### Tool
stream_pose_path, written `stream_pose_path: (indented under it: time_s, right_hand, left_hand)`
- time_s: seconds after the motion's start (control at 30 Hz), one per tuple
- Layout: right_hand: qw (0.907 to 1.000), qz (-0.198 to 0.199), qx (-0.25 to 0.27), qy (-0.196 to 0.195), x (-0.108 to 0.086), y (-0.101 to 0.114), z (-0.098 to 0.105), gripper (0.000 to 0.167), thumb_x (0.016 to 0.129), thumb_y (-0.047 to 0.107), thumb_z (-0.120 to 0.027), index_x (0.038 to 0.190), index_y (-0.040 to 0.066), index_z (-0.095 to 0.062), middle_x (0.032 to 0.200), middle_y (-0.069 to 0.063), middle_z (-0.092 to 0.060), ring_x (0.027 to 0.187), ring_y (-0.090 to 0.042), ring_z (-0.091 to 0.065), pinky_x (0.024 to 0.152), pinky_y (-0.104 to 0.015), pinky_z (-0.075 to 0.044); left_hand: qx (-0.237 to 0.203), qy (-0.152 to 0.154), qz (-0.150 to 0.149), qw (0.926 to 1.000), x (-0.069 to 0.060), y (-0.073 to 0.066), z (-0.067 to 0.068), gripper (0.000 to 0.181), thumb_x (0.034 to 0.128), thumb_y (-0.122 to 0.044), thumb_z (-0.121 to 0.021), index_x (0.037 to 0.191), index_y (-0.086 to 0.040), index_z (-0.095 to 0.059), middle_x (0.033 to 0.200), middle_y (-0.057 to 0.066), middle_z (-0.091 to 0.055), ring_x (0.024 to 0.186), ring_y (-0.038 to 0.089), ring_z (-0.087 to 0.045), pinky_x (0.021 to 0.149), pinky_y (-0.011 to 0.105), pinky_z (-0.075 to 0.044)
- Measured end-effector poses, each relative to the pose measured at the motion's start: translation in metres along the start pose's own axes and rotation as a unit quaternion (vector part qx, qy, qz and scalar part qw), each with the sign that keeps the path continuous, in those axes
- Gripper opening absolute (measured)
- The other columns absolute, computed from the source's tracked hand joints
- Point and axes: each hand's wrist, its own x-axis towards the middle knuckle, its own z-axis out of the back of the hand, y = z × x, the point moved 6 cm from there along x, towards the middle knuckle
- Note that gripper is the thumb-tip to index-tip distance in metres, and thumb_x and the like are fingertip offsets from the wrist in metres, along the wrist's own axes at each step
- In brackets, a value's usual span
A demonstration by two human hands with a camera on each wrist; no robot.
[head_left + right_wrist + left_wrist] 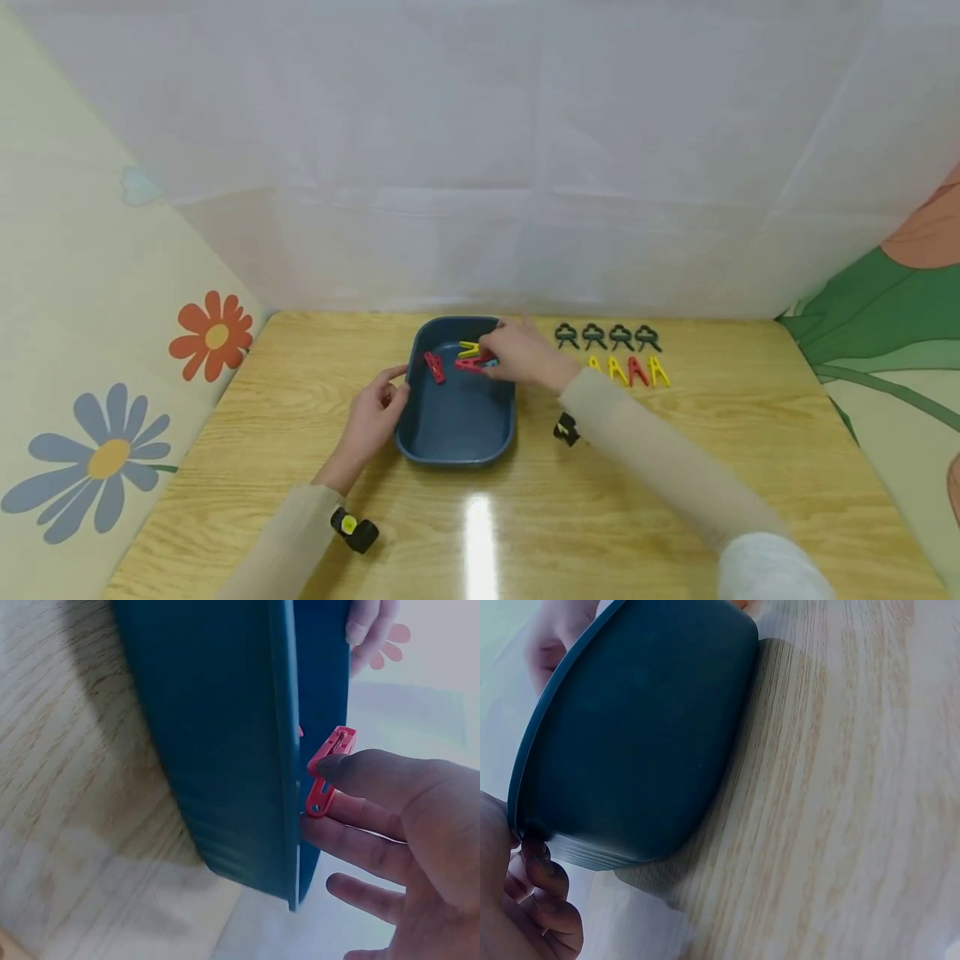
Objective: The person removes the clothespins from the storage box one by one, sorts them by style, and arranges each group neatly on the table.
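A dark blue plastic basin (454,417) stands on the table, with a red clothespin (434,367) and a yellow clothespin (468,349) inside. My left hand (377,410) grips its left rim; in the left wrist view the fingers (549,881) curl beneath the edge. Over the basin's far right side, my right hand (521,353) pinches a red clothespin (330,774) between thumb and fingers. A bit of blue (491,363) shows beside the right fingertips in the head view; its kind is hard to tell.
Right of the basin, several dark green clips (593,336) lie in a row at the back. In front of them is a row of yellow and red clothespins (637,372), partly hidden by the right wrist. A white cloth (480,208) hangs behind the wooden table (645,517).
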Motion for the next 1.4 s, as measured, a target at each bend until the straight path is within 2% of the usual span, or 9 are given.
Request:
stream_pose_path:
  time_s: [0.1,0.2,0.3,0.5,0.77,1.0,1.2,1.4]
  right_hand:
    - [0.9999,0.004,0.011,-0.004,-0.007,-0.005,0.005,0.022,0.097,0.033,-0.075,0.113,0.018,-0.075,0.110,0.001,-0.075,0.127,-0.029,-0.053,0.122,-0.063,-0.016]
    - [0.9997,0.010,0.016,-0.017,-0.016,-0.011,0.011,0.022,0.099,0.034,-0.073,0.113,0.018,-0.075,0.110,0.001,-0.075,0.124,-0.029,-0.054,0.119,-0.057,-0.025]
    - [0.9990,0.005,0.027,-0.034,-0.027,-0.021,0.019,0.021,0.099,0.034,-0.073,0.112,0.018,-0.076,0.111,0.002,-0.074,0.124,-0.030,-0.055,0.116,-0.055,-0.029]
    - [0.9973,-0.012,0.046,-0.057,-0.050,-0.043,0.030,0.020,0.099,0.031,-0.073,0.112,0.017,-0.077,0.111,-0.001,-0.074,0.123,-0.032,-0.053,0.114,-0.054,-0.030]
    - [0.9945,-0.037,0.062,-0.076,-0.077,-0.074,0.029,0.021,0.099,0.028,-0.073,0.113,0.014,-0.077,0.110,-0.004,-0.075,0.122,-0.035,-0.055,0.113,-0.058,-0.031]
    - [0.9904,-0.051,0.081,-0.100,-0.105,-0.099,0.032,0.018,0.098,0.025,-0.074,0.108,0.011,-0.077,0.103,-0.004,-0.075,0.118,-0.037,-0.058,0.105,-0.058,-0.042]
    - [0.9852,-0.074,0.103,-0.115,-0.122,-0.122,0.030,0.023,0.098,0.023,-0.074,0.111,0.004,-0.076,0.105,-0.010,-0.074,0.121,-0.041,-0.056,0.107,-0.060,-0.041]
    - [0.9813,-0.099,0.108,-0.124,-0.141,-0.143,0.030,0.024,0.098,0.022,-0.073,0.112,0.002,-0.075,0.107,-0.012,-0.074,0.121,-0.043,-0.057,0.106,-0.062,-0.041]
  left_hand:
    - [-0.003,0.000,-0.002,1.0000,0.000,-0.001,0.001,0.036,0.1049,-0.008,-0.058,0.139,0.004,-0.060,0.070,0.002,-0.051,0.058,0.009,-0.043,0.054,0.024,-0.036]
    - [-0.006,-0.002,-0.007,1.0000,0.000,-0.002,0.001,0.036,0.1046,-0.007,-0.058,0.138,0.005,-0.060,0.070,0.003,-0.051,0.057,0.008,-0.044,0.054,0.024,-0.036]
    - [-0.007,-0.002,-0.008,0.9999,0.001,-0.002,0.001,0.035,0.1046,-0.008,-0.058,0.138,0.004,-0.061,0.071,0.003,-0.051,0.057,0.007,-0.043,0.054,0.024,-0.036]
    - [-0.009,-0.005,-0.004,0.9999,0.001,-0.001,0.000,0.035,0.1043,-0.007,-0.059,0.138,0.004,-0.061,0.070,0.001,-0.051,0.057,0.008,-0.043,0.054,0.024,-0.036]
    - [-0.010,-0.004,-0.008,0.9999,0.000,0.000,0.000,0.035,0.1040,-0.007,-0.059,0.137,0.004,-0.062,0.069,0.002,-0.050,0.057,0.008,-0.043,0.054,0.024,-0.036]
    - [-0.004,-0.003,-0.005,1.0000,0.000,0.002,-0.001,0.035,0.1039,-0.007,-0.059,0.138,0.004,-0.061,0.069,0.002,-0.050,0.057,0.010,-0.043,0.054,0.024,-0.036]
    - [-0.002,-0.001,-0.002,1.0000,0.001,0.002,0.000,0.036,0.1049,-0.009,-0.058,0.139,0.004,-0.060,0.069,0.002,-0.050,0.058,0.011,-0.043,0.054,0.024,-0.036]
    - [0.002,0.003,-0.003,1.0000,0.002,0.002,-0.001,0.036,0.1053,-0.009,-0.057,0.139,0.004,-0.060,0.069,0.002,-0.051,0.058,0.010,-0.044,0.054,0.024,-0.037]
